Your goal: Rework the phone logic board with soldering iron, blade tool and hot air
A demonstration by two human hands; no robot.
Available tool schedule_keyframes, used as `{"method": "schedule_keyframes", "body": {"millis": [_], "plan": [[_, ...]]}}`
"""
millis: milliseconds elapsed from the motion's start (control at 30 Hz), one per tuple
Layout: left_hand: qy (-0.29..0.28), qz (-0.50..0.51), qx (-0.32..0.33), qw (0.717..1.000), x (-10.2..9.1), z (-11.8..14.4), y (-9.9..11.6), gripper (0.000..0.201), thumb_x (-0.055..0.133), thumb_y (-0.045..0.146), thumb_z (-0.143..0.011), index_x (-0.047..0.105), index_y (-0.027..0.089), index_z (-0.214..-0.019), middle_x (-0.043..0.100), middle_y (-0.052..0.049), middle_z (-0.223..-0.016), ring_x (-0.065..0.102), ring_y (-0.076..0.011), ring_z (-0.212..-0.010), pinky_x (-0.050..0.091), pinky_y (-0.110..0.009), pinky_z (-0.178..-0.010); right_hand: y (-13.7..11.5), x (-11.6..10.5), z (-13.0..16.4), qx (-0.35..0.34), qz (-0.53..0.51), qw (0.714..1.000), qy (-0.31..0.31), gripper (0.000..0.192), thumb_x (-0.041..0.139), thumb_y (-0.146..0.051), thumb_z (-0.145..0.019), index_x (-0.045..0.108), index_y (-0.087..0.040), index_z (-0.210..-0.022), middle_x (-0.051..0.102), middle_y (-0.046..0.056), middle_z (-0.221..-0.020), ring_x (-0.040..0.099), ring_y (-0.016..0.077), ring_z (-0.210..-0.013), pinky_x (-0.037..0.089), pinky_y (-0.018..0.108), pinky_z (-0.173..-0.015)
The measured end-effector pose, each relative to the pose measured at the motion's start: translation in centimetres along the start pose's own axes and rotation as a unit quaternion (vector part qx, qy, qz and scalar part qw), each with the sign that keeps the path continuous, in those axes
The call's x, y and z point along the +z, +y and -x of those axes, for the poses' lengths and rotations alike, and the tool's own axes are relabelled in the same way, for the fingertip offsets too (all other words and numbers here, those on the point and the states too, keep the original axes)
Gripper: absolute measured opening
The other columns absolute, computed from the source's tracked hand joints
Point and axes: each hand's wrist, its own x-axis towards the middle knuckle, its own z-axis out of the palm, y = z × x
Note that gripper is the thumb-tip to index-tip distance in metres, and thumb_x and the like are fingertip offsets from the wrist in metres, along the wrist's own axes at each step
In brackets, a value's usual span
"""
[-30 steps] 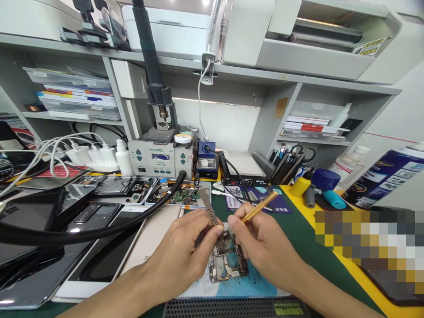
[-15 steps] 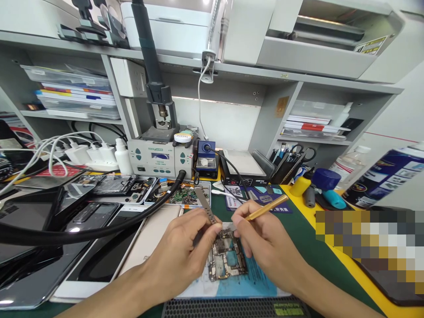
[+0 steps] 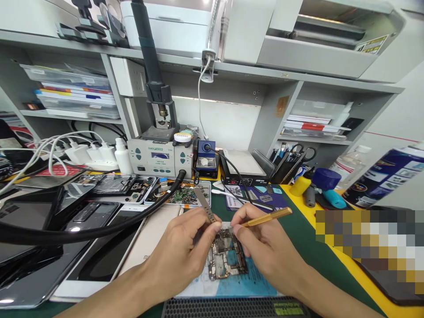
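Electronics repair workshop, soldering station (image 3: 160,157), loose circuit parts (image 3: 185,195), opened phones (image 3: 114,185)

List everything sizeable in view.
Circuit board: one, dark, on the blue-and-white mat
Flat metal tool: one, grey, board's upper left
Gold-handled tool: one, gold, board's upper right
Touchscreen devices: several, black and white, left
Small parts: many, mostly green, in the tray
Rework station: one, grey, back
Chargers: several, white, back left
Tool holder: one, black, back right
Spray can: one, dark blue and white, far right
Machine: one, off-white, top-right shelf
Left fingers: one set, bare, on flat metal tool
Right fingers: one set, bare, on gold-handled tool
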Motion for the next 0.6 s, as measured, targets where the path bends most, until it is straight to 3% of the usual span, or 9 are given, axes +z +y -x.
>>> {"method": "schedule_keyframes", "body": {"millis": [367,600], "plan": [[-0.005,0.005,-0.006,1.0,0.06,-0.03,-0.08,0.016,0.055,0.021,-0.102,0.061,0.019,-0.087,0.071,-0.001,-0.09,0.066,-0.0154,-0.083,0.049,-0.027,-0.076,0.06,0.11,-0.45,0.038,-0.042,0.998,-0.011,0.013,0.052,-0.023,-0.095,0.052,-0.024,-0.082,0.043,-0.009,-0.052,0.039,0.0127,-0.047,0.029,0.025,-0.046],[-0.007,0.011,-0.006,1.0,0.02,-0.14,-0.01,0.019,0.054,0.022,-0.102,0.061,0.019,-0.085,0.07,0.0,-0.089,0.065,-0.0143,-0.082,0.049,-0.026,-0.075,-0.01,0.14,-0.68,0.055,-0.047,0.997,-0.015,0.008,0.058,-0.026,-0.093,0.058,-0.021,-0.087,0.034,-0.011,-0.056,0.03,0.011,-0.049,0.022,0.025,-0.046]]}}
